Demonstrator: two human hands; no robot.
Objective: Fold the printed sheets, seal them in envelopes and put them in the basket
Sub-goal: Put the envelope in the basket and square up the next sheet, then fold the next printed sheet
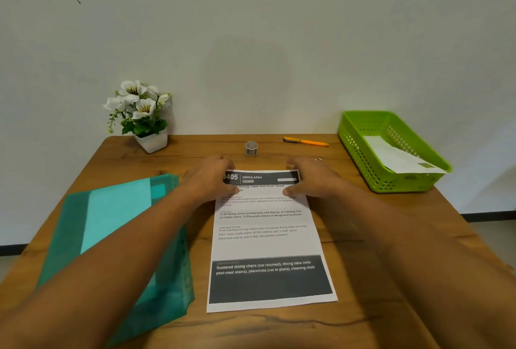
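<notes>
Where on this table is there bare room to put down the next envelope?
Bare wood lies between the printed sheet and the green basket, and along the table's right edge. A narrower patch sits between the flower pot and the small roll. The left is crowded by the teal folder and both forearms.

Both hands' fingers [231,165] on printed sheet [268,239] (far corners)

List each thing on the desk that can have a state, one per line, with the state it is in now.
printed sheet: flat, unfolded
left hand: on the sheet's far left corner
right hand: on the sheet's far right corner
green basket: holds one white envelope
teal folder: lying flat
orange pen: lying flat
</notes>
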